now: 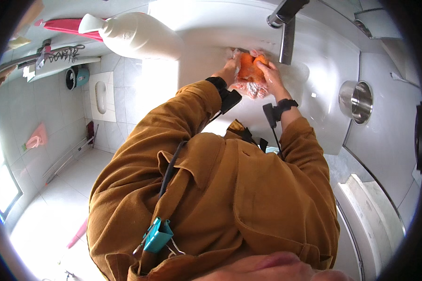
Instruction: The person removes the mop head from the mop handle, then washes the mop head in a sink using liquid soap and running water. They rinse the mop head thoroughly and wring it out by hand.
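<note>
Over a white sink basin (204, 45), both hands are on an orange cloth or sponge-like thing (246, 66) with clear, crumpled plastic film (254, 89) around and below it. My left hand (229, 70) grips its left side, the fingers partly behind the film. My right hand (271, 75) holds the right side, thumb on top of the orange piece. What the orange thing is made of cannot be told for sure. A dark metal faucet (287, 38) reaches down just right of and above my right hand. Both wrists wear black straps with small devices.
A large white pump bottle (140, 35) stands at the basin's left. On the right, a stainless steel pot (356, 102) sits beside the basin. A red-pink thing (67, 26) lies behind the bottle. Farther left are a squat toilet (101, 96) and a blue-and-black bucket (78, 76).
</note>
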### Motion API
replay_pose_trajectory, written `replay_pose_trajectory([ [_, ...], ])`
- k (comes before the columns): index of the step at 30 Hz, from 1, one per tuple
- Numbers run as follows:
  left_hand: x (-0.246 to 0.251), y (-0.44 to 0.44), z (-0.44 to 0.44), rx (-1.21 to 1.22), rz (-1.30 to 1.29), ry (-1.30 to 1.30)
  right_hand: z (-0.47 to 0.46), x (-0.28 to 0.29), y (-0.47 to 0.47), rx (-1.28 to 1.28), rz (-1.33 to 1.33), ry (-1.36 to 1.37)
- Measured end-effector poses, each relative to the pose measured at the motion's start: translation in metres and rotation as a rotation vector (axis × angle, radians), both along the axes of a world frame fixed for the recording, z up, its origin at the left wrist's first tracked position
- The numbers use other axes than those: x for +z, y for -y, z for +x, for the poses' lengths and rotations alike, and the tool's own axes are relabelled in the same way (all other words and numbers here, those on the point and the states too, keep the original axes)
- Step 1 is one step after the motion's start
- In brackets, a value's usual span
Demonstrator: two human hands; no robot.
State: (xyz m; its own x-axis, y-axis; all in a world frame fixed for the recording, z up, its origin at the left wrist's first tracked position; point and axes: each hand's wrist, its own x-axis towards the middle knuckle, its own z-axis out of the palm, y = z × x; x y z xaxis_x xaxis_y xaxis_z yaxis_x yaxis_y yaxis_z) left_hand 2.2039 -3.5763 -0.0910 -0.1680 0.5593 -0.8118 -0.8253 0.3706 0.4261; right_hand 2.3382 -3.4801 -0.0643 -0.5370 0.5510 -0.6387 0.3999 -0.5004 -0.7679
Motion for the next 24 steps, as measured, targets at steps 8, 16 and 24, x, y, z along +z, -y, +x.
replay_pose_trajectory([
  [8,-0.011,-0.017,0.017,0.087,-0.014,0.309,-0.035,0.041,0.032,0.349,0.971,-0.087],
  [16,-0.019,-0.034,0.042,0.234,-0.029,0.163,-0.034,0.047,0.029,0.249,0.725,0.083],
  [24,-0.02,-0.03,0.043,0.198,-0.006,0.252,-0.028,0.038,0.013,0.268,0.816,0.194],
])
